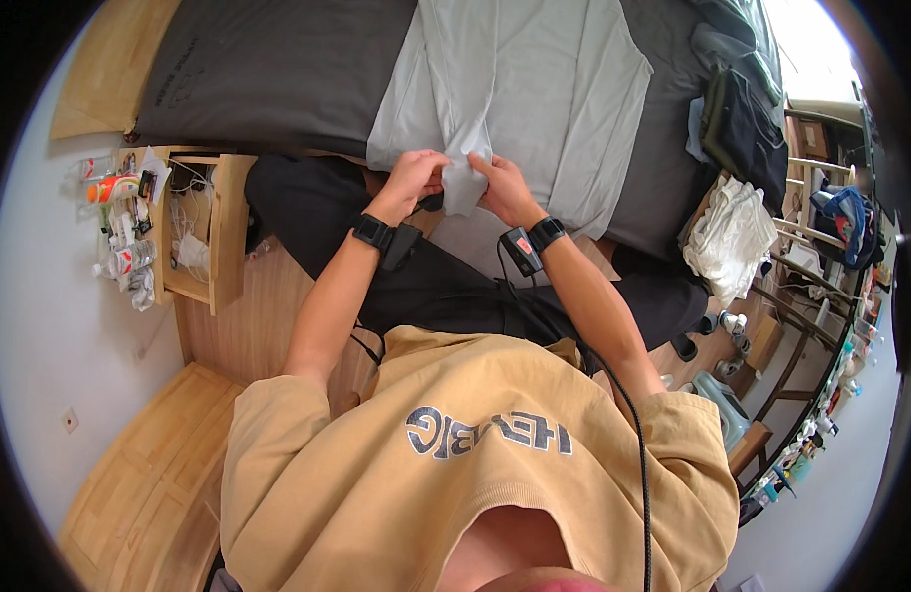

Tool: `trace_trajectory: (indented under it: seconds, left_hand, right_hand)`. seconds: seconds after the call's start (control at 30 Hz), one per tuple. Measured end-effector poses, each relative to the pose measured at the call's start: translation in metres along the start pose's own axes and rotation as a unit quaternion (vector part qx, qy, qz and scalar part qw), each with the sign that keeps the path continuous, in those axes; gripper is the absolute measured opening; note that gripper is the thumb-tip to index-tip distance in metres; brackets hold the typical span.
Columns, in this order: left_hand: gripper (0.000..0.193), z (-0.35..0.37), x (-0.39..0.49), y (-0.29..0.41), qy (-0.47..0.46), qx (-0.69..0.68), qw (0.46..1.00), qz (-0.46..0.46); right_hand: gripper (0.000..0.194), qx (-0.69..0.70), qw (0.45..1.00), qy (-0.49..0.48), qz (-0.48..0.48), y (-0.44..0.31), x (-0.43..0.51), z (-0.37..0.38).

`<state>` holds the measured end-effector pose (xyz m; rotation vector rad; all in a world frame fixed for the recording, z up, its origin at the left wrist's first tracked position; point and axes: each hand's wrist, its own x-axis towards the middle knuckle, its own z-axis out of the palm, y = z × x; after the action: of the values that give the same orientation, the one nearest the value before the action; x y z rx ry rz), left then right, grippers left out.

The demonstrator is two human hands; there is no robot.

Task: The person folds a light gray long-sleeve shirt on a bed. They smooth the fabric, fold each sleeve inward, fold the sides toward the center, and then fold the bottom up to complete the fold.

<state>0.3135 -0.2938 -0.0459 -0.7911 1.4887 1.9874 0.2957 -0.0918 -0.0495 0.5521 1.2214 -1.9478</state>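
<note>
A light grey long-sleeved garment point(533, 96) lies spread on the dark bed cover point(278, 74) in front of me. One sleeve runs down its front towards me, and its end is between my hands. My left hand point(418, 177) pinches the left edge of this sleeve end with thumb and fingers. On the other edge, my right hand point(503, 185) grips the same sleeve end, thumb on top. The cloth hangs a little past the bed's near edge, above my crossed legs. Both wrists wear black straps with small black boxes.
A wooden nightstand point(230, 229) with bottles and cables stands at left. Folded dark clothes point(744, 133) lie on the bed's right side, with a bundled white cloth point(729, 237) below them. A black cable point(640, 444) runs from my right side over my shirt. Shoes point(733, 322) and a stool-like blue-grey object point(722, 407) are at right.
</note>
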Motion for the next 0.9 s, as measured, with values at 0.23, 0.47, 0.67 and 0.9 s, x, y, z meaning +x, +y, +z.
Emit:
trace_trajectory:
  seconds: [0.23, 0.47, 0.67, 0.9]
  left_hand:
    - [0.020, 0.004, 0.000, -0.002, 0.017, -0.088, 0.996, 0.020]
    - [0.028, 0.012, -0.006, 0.005, 0.046, 0.042, 0.996, 0.070]
    - [0.026, 0.003, 0.000, -0.004, 0.069, 0.039, 0.993, 0.082]
    - [0.025, 0.001, -0.004, -0.006, 0.049, 0.070, 0.993, 0.081]
  right_hand:
    - [0.032, -0.080, 0.993, -0.017, -0.089, 0.008, 0.003, -0.005]
    - [0.034, -0.092, 0.990, -0.022, -0.106, 0.007, 0.002, -0.004]
    - [0.031, -0.030, 0.995, -0.017, -0.092, 0.009, 0.005, -0.013]
    - [0.022, -0.091, 0.992, -0.037, -0.086, 0.013, 0.013, -0.023]
